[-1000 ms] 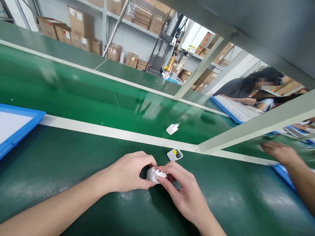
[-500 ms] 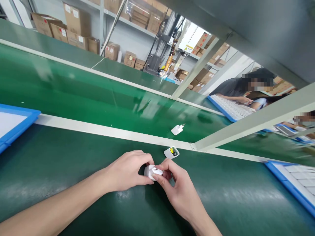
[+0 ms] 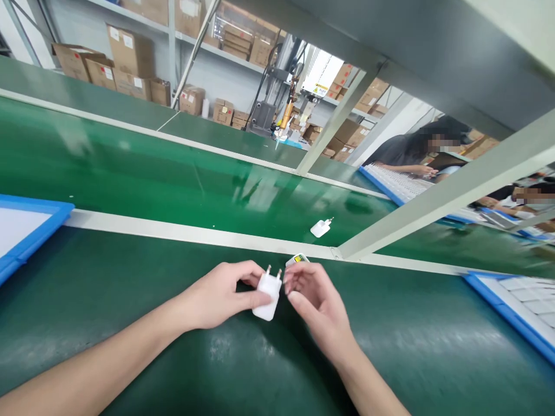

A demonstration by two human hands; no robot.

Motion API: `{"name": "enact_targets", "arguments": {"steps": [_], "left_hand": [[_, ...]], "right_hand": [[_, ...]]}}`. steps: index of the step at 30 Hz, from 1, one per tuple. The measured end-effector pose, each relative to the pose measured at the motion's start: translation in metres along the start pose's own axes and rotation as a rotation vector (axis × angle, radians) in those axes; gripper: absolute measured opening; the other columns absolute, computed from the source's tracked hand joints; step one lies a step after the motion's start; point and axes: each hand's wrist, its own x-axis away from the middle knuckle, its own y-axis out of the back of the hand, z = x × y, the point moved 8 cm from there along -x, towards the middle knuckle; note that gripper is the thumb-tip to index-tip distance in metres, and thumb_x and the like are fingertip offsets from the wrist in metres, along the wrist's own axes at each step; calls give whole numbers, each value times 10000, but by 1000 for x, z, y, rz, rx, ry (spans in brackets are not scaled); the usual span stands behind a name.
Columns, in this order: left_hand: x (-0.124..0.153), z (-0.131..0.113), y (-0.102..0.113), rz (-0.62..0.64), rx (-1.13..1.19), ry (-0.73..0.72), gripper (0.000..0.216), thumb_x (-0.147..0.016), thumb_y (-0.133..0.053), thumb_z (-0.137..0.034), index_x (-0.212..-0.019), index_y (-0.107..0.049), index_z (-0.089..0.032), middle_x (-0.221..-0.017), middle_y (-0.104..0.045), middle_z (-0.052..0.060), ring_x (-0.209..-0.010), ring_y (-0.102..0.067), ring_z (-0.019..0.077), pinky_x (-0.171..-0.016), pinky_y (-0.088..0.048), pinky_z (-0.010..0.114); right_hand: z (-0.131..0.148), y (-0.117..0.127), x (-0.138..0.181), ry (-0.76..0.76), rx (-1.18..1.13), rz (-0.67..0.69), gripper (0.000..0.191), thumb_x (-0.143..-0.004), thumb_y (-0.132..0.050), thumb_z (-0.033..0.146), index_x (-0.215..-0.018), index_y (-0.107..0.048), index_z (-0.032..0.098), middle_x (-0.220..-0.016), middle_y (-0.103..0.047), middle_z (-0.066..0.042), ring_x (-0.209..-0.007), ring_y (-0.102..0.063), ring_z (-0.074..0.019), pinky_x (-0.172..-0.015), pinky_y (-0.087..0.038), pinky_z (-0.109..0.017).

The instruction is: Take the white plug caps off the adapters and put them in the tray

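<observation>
A: What is the left hand (image 3: 221, 296) doing?

B: It grasps a white charger (image 3: 266, 307), with the thumb laid across the front face and the fingers mostly hidden behind it. The two metal prongs point up and away from the person

A: Where is that charger, then?

B: Held over the dark green bench (image 3: 173, 375), between the two hands. I cannot tell whether its lower end touches the bench

A: And the right hand (image 3: 323, 303)?

B: Released: the fingers are curled and the thumb stands apart from them. The fingertips are just beside the charger, close to one prong; whether they brush it, I cannot tell

A: Is anything behind that hand?

B: Yes, a white case (image 3: 296, 259) with yellow and black parts showing inside. It lies near the pale rail (image 3: 195, 234), partly covered from view by the right fingers

A: What lies past the rail?

B: A brighter green strip (image 3: 151, 179), and on it another white charger (image 3: 319, 229) lying down, prongs pointing away to the right, near the foot of a slanting post (image 3: 433, 211)

A: And at the sides?

B: One blue-edged tray (image 3: 64, 212) at the far left, another blue-edged tray (image 3: 511, 323) at the right, holding white pieces too blurred to name. Farther back, a person in a dark top (image 3: 392, 151) leans over a third tray (image 3: 379, 184), and cardboard boxes (image 3: 130, 52) stand by the shelves
</observation>
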Motion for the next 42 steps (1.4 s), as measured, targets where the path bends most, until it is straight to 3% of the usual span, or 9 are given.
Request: {"name": "enact_targets", "arguments": {"steps": [2, 6, 11, 26, 30, 33, 36, 39, 42], "left_hand": [[-1, 2, 2, -13, 167, 12, 214, -873, -696, -341, -1018, -677, -185, -1045, -746, 43, -1001, -676, 220, -880, -488, 330], [-3, 10, -1, -14, 387, 44, 409, -820, -771, -324, -1149, -588, -164, -1049, -744, 77, -986, -685, 224, -883, -508, 352], [-2, 17, -8, 23, 464, 112, 570, -757, -835, -243, -1218, -504, -182, -1052, -747, 77, -961, -697, 219, -859, -531, 363], [1, 16, -15, 78, 478, 115, 521, -747, -847, -256, -1161, -538, -191, -999, -750, 62, -904, -695, 210, -777, -537, 342], [-3, 5, -10, 83, 371, 96, 483, -728, -838, -248, -1150, -616, -171, -1021, -754, 66, -958, -704, 226, -856, -538, 363], [-14, -16, 19, 18, 204, -21, 344, -766, -797, -290, -1070, -690, -168, -1061, -763, 76, -1030, -705, 252, -933, -532, 381], [-25, -28, 86, -310, -131, -72, 382, -787, -783, -393, -1105, -698, -199, -1171, -752, 77, -1143, -677, 278, -1028, -494, 402], [-26, -22, 153, -649, -495, 3, 448, -844, -706, -451, -1218, -651, -211, -1282, -710, 97, -1234, -628, 305, -1057, -467, 423], [-33, -3, 181, -693, -637, 87, 444, -897, -617, -443, -1267, -609, -198, -1278, -707, 126, -1225, -628, 332, -1019, -480, 449]], "right_hand": [[11, 4, 1, 140, -1, -14, 401, -889, -751, 453, -1214, -564, 310, -1107, -564, -50, -977, -561, -217, -849, -502, -353], [22, -16, 10, 241, 321, 105, 574, -850, -812, 307, -1349, -529, 320, -1315, -532, -85, -1230, -509, -277, -1046, -442, -427], [27, -28, 15, 289, 428, 66, 468, -899, -723, 146, -1308, -568, 310, -1226, -620, -57, -1155, -542, -245, -1010, -455, -415], [37, -30, 14, 279, 480, 47, 428, -844, -795, 175, -1209, -640, 337, -1095, -726, -24, -938, -610, -244, -839, -482, -418], [39, -26, 12, 242, 471, 148, 463, -890, -769, 258, -1301, -586, 367, -1248, -679, -27, -1147, -582, -264, -979, -484, -437], [24, 9, 3, 137, 467, 21, 617, -919, -722, 437, -1459, -435, 356, -1495, -496, -73, -1351, -470, -302, -1110, -416, -495], [-7, 60, -5, -22, 545, -284, 582, -964, -633, 465, -1464, -388, 296, -1435, -503, -120, -1279, -520, -296, -1081, -436, -519], [-34, 68, -15, -95, 674, -223, 421, -931, -666, 452, -1283, -567, 244, -1230, -601, -116, -1145, -581, -299, -1002, -490, -511], [-37, 51, -19, -70, 671, -87, 196, -926, -679, 367, -1076, -667, 241, -1084, -661, -73, -1043, -632, -267, -942, -529, -445]]}}
